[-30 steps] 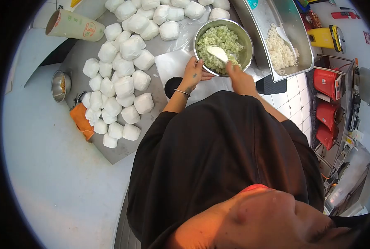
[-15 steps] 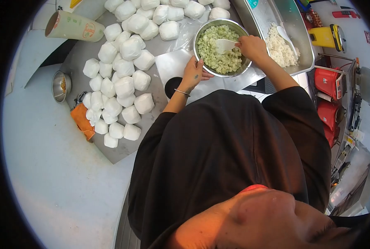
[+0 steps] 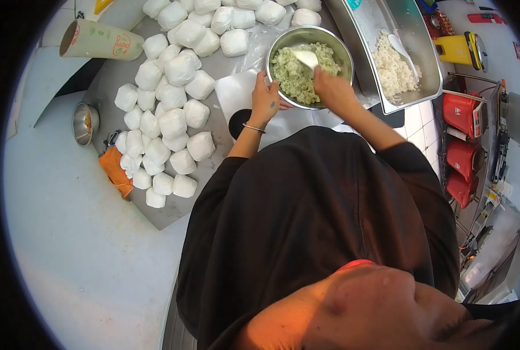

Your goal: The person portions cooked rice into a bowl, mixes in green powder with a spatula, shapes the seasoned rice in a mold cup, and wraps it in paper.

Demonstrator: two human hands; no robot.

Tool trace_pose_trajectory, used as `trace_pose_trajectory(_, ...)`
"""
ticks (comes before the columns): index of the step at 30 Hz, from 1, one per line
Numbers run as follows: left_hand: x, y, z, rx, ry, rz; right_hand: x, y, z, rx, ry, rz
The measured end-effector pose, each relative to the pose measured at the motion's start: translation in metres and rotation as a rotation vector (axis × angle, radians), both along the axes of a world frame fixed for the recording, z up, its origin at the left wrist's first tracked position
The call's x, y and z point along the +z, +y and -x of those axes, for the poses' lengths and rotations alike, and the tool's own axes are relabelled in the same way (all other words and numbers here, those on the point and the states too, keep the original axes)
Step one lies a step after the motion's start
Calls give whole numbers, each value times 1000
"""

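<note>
A round steel bowl [image 3: 348,55] holds a heap of green-tinted rice [image 3: 298,79]. On its left side, my left hand [image 3: 264,99] is closed at the rim, thumb at the edge and the other fingers low against the outside. My right hand [image 3: 332,93] reaches over the near right part of the bowl, wrapped round the handle of a white rice paddle [image 3: 306,59]. The paddle's blade is raised at the top of the rice and some grains are on it. Most of the handle is hidden in my fingers. White paper [image 3: 231,96] lies under the bowl.
Many white wrapped packets [image 3: 174,122] cover the steel table to the left. A deep steel tray [image 3: 428,64] with white rice [image 3: 391,73] and a second paddle [image 3: 401,49] stands at right. A paper cup [image 3: 102,41], a small steel bowl [image 3: 85,124] and an orange cloth [image 3: 116,172] are at far left.
My right hand has moved left and toward me with the paddle, whose blade now points up and away. The rice has shifted off the bowl's far wall. My left hand still holds the rim.
</note>
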State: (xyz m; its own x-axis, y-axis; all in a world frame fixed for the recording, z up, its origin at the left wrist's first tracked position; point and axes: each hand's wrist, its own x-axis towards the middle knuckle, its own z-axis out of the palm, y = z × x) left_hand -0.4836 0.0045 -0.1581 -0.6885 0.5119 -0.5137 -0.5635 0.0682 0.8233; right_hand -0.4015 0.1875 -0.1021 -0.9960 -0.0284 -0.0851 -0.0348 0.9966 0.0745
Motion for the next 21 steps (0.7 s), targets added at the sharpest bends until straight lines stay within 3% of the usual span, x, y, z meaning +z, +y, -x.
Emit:
trace_pose_trajectory(6,-3,0,-3,-7,75,8,18,5,-64,6,-104,33)
trace_pose_trajectory(9,-7,-2,-2,-58,119,37,52,34,-25,-285,-210,191)
trace_pose_trajectory(12,-1,-4,-1,-93,125,51,69,26,1,-428,-131,418)
trace_pose_trajectory(15,2,-4,-3,-79,86,36,9,39,-3,-453,-206,452)
trace_pose_trajectory(16,2,-5,-4,-71,75,27,25,39,3,-568,-261,338)
trace_pose_trajectory(19,1,-4,-4,-32,78,21,62,54,26,-557,-262,118)
trace_pose_trajectory(21,1,-3,-3,-35,90,21,89,60,38,-412,-260,32)
